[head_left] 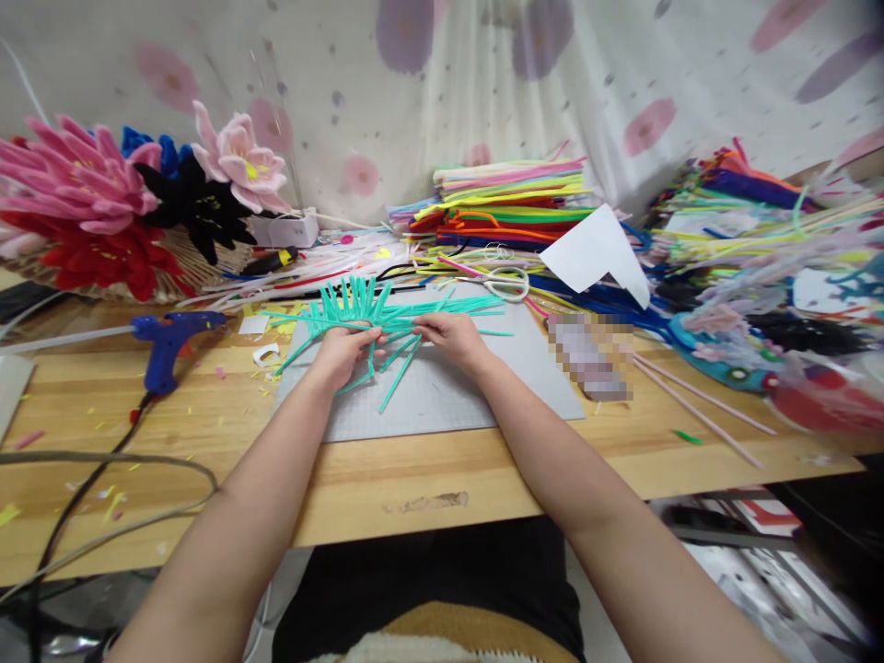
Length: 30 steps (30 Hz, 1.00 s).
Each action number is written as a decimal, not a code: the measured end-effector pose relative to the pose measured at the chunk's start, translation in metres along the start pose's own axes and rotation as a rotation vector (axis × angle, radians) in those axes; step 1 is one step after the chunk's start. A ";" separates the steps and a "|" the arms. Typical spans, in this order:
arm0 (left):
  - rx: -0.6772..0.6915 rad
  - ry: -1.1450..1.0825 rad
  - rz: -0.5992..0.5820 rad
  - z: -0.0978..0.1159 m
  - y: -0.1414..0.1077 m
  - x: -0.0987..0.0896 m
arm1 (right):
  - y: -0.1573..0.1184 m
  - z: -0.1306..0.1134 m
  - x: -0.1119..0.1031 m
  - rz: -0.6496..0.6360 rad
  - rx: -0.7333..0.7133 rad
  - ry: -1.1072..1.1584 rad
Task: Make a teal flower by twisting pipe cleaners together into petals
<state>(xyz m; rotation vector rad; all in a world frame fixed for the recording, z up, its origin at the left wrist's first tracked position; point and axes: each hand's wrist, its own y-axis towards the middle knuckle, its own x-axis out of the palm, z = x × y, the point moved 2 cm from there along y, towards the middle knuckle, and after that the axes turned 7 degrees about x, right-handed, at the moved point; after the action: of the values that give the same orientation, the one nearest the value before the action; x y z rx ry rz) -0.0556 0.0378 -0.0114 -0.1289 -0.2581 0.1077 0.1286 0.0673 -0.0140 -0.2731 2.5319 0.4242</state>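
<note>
A spread of teal pipe cleaners (355, 299) fans out over a grey mat (442, 405) on the wooden table. Some stand up as bent loops on the left; others stretch straight to the right and towards me. My left hand (345, 354) is closed on the pipe cleaners at the near left of the bunch, thumb and fingers pinched. My right hand (452, 339) pinches a teal pipe cleaner near the middle of the mat. Its fingertips partly hide the exact spot gripped.
A blue glue gun (169, 345) lies at the left with its cable trailing. Scissors (501, 284) rest behind the mat. Fuzzy flowers (89, 184) stand at the back left; stacked coloured pipe cleaners (511, 203) and white paper (594, 253) are behind. Pink stems (697, 414) lie right.
</note>
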 end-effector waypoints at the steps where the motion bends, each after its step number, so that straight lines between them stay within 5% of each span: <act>1: -0.004 0.001 -0.010 0.000 0.000 0.000 | 0.000 0.000 -0.001 0.002 -0.019 -0.029; 14: -0.025 0.017 0.035 0.008 -0.001 0.000 | -0.002 -0.002 -0.003 -0.088 -0.026 -0.048; 23: 0.037 0.202 0.017 -0.001 -0.005 0.008 | -0.001 -0.004 0.013 -0.180 0.361 0.620; 30: 0.159 0.268 -0.058 0.008 -0.010 0.014 | 0.003 -0.016 0.018 -0.143 0.486 0.813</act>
<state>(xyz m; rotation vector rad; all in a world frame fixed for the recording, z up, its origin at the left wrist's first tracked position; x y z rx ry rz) -0.0435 0.0302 0.0010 0.0226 0.0148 0.0519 0.1052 0.0624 -0.0108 -0.5068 3.2478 -0.4638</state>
